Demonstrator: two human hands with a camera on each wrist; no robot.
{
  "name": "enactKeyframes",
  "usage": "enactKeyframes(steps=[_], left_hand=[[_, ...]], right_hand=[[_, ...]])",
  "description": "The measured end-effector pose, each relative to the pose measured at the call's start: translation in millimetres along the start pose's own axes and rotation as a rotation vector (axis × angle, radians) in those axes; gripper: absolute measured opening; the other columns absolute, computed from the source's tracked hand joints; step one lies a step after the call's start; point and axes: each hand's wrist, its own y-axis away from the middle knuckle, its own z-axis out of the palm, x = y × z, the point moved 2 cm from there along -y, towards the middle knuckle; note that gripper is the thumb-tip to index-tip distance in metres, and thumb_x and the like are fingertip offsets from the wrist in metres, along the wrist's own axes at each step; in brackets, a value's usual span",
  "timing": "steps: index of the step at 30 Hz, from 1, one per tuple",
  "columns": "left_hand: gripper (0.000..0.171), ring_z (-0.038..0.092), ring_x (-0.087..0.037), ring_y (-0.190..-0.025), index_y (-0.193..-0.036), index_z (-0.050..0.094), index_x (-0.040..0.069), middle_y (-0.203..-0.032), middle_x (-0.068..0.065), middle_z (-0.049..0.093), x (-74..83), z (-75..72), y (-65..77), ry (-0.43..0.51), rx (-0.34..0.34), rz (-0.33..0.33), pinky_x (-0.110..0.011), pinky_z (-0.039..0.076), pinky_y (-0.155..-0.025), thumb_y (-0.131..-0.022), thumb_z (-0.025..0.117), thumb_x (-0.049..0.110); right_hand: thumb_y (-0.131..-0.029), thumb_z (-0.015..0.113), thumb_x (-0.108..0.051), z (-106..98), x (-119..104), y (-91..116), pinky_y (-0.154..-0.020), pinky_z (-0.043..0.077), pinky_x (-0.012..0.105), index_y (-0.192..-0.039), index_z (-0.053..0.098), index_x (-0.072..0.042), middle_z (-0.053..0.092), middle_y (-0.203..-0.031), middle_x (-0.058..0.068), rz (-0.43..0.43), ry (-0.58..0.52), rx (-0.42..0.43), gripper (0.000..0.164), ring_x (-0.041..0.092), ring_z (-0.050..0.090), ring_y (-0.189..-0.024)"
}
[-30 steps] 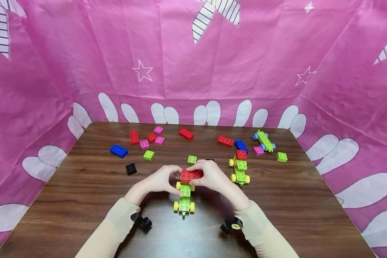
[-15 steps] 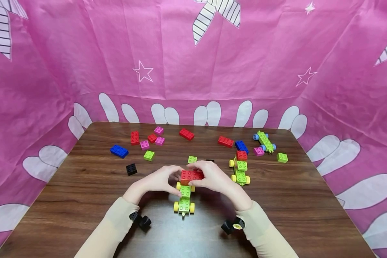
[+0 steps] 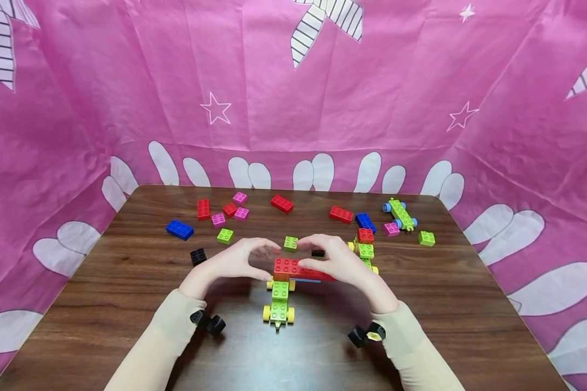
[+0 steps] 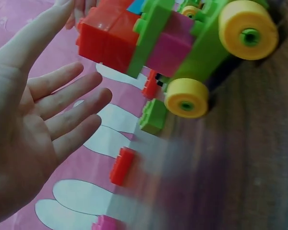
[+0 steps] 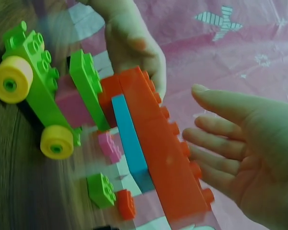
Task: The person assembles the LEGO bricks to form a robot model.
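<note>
A toy car built of bricks stands in the middle of the table. Its green wheeled base (image 3: 280, 312) has yellow wheels, and a pink brick (image 4: 172, 43) sits under a green plate (image 5: 90, 86). Red bricks (image 3: 287, 267) top it and jut out to the right, with a blue piece (image 5: 130, 143) below the overhang. My left hand (image 3: 232, 263) is at the car's left side, fingers straight and apart from the bricks. My right hand (image 3: 339, 260) is around the overhanging end, fingers loose; the right wrist view shows a gap to the red bricks.
Just right of my right hand stands another yellow-wheeled car (image 3: 366, 251). Farther back is a green base with blue wheels (image 3: 400, 214). Loose bricks lie across the back, including a blue brick (image 3: 180, 229), a black brick (image 3: 198, 257) and a green brick (image 3: 291, 243).
Both hands have let go of the bricks and drawn apart, the right one moving right, the left one slightly left. More of the red overhang and the blue piece now shows. The car stays put.
</note>
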Motion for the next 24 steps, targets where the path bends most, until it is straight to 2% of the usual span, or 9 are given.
enactKeyframes(steps=[6, 12, 18, 21, 24], left_hand=[[0.06, 0.06, -0.028, -0.113, -0.131, 0.054, 0.004, -0.124, -0.012, 0.063, 11.5, -6.5, -11.6, -0.009, 0.016, 0.023, -0.051, 0.047, -0.098, -0.082, 0.076, 0.032], [0.047, 0.062, -0.02, -0.11, -0.126, 0.058, 0.008, -0.119, -0.006, 0.066, 20.3, -6.3, -25.4, -0.062, 0.075, 0.021, -0.041, 0.049, -0.096, -0.086, 0.073, 0.029], [0.042, 0.063, -0.024, -0.109, -0.123, 0.061, 0.007, -0.117, -0.007, 0.068, 29.2, -0.8, -39.3, -0.095, 0.133, 0.076, -0.038, 0.05, -0.094, -0.086, 0.073, 0.024], [0.041, 0.063, -0.022, -0.108, -0.122, 0.062, 0.008, -0.117, -0.009, 0.068, 34.0, 3.7, -44.2, -0.087, 0.143, 0.075, -0.039, 0.05, -0.093, -0.085, 0.074, 0.024], [0.042, 0.062, -0.021, -0.109, -0.123, 0.062, 0.008, -0.119, -0.009, 0.067, 37.2, 9.5, -48.0, -0.077, 0.157, 0.057, -0.044, 0.05, -0.092, -0.085, 0.074, 0.024]], right_hand=[[-0.086, 0.073, -0.021, -14, 9, 6, -0.092, 0.052, 0.045, -0.117, 0.067, -0.009, 0.069, -0.115, 0.006, -0.033, -0.004, 0.117, 0.034, 0.022, 0.063, -0.108], [-0.085, 0.074, -0.016, -27, 21, 14, -0.089, 0.053, 0.046, -0.111, 0.069, -0.007, 0.07, -0.111, 0.006, -0.024, 0.033, 0.244, 0.028, 0.023, 0.064, -0.106], [-0.086, 0.072, -0.011, -37, 47, 25, -0.083, 0.053, 0.045, -0.11, 0.068, -0.005, 0.071, -0.108, 0.008, -0.009, 0.101, 0.355, 0.025, 0.022, 0.064, -0.101], [-0.086, 0.072, -0.01, -44, 57, 31, -0.085, 0.052, 0.044, -0.11, 0.068, -0.006, 0.071, -0.106, 0.007, 0.019, 0.114, 0.403, 0.024, 0.019, 0.063, -0.102], [-0.086, 0.071, -0.009, -51, 67, 36, -0.075, 0.052, 0.032, -0.11, 0.068, -0.005, 0.071, -0.105, 0.008, 0.036, 0.129, 0.448, 0.024, 0.017, 0.063, -0.094]])
